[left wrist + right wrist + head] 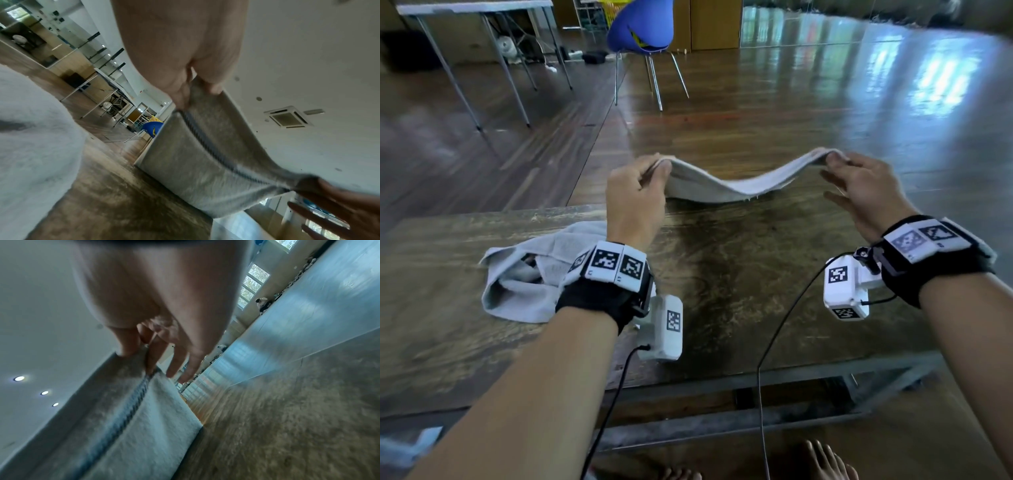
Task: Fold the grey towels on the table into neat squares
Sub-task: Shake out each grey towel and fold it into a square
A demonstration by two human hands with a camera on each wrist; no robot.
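Over the wooden table (739,274), both hands, left (635,202) and right (866,195), pinch a sagging grey towel (726,181) stretched left-to-right

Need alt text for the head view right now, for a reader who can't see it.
Both hands, left hand and right hand, pinch opposite ends of a grey towel, which sags onto the wooden table. A crumpled towel lies by the left wrist.

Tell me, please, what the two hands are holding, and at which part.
One grey towel. The left hand pinches its left end and the right hand its right end, both along the upper edge; the middle sags to the table.
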